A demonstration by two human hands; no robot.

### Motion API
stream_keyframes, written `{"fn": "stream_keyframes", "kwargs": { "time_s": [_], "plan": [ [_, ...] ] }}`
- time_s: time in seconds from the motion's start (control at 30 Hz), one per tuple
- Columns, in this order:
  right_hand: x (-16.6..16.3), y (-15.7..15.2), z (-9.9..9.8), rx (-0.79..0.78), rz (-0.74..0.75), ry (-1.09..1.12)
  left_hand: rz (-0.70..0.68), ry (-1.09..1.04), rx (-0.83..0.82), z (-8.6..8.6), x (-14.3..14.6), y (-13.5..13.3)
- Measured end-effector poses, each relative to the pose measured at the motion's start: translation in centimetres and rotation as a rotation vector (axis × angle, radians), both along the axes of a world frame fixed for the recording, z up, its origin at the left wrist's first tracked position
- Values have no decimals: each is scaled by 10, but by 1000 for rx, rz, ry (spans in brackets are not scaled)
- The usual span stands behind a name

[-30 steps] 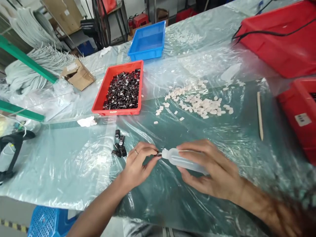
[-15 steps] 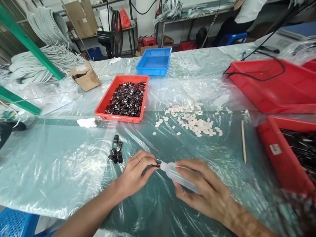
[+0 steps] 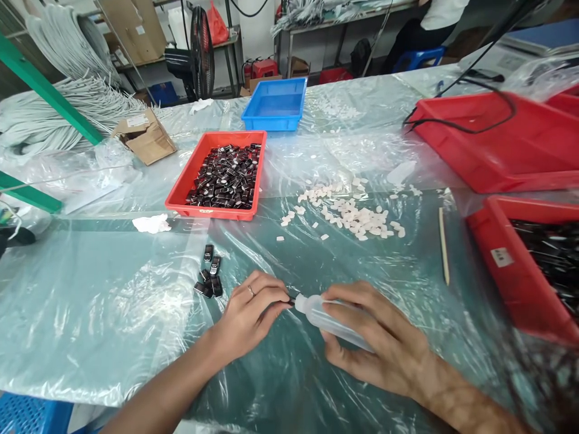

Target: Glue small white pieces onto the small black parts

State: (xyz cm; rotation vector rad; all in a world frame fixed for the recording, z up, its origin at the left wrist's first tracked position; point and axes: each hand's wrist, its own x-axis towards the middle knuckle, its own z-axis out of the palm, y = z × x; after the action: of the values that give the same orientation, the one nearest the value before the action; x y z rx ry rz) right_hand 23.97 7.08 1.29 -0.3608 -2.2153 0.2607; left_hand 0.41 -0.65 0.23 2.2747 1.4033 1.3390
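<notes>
Between thumb and fingertips, my left hand pinches a small black part, mostly hidden by the fingers. My right hand is wrapped round a translucent squeeze bottle, tilted with its tip pointing left at the black part. The tip meets the part or sits very close to it; I cannot tell which. Left of my left hand lies a small group of black parts with shiny faces. Small whitish pieces are scattered on the plastic-covered table beyond my hands.
A red tray full of black parts stands beyond my left hand, with a blue tray behind it. Red bins line the right side. A wooden stick, a crumpled tissue and a torn cardboard box lie about.
The view has shifted slightly, so the trays and pieces sit a little higher and further left. Both hands keep nearly the same hold on the black part and the bottle.
</notes>
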Motion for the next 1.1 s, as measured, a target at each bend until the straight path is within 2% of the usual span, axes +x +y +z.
{"fn": "stream_keyframes", "kwargs": {
  "time_s": [0.13, 0.3, 0.37, 0.47, 0.6, 0.77, 0.87, 0.97, 1.1],
  "plan": [
    [4, -1, 1, 47, -20, -58, 1, 33, 6, 1, 0, 0],
    [10, -5, 2, 199, -32, -161, 7, 40, 5, 2, -1, 1],
    [10, -6, 2, 191, -42, -174, 3, 32, -2, 2, -1, 2],
    [6, -5, 2, 60, -49, -127, -16, 17, -2, 1, -2, 2],
    [0, 5, 7, -280, 15, -7, 0, 4, 12, 1, -4, 4],
    [14, 36, 18, -688, 54, 95, 24, -56, -2, -1, -5, 4],
    [19, 56, 13, -873, 100, 199, 61, -65, -61, -2, -6, 0],
    [11, 70, -6, -913, 93, 187, 127, 37, -112, -4, -10, -5],
    [-5, 81, -34, -779, 13, 27, 214, 102, -108, -13, -14, -5]
  ]
}}
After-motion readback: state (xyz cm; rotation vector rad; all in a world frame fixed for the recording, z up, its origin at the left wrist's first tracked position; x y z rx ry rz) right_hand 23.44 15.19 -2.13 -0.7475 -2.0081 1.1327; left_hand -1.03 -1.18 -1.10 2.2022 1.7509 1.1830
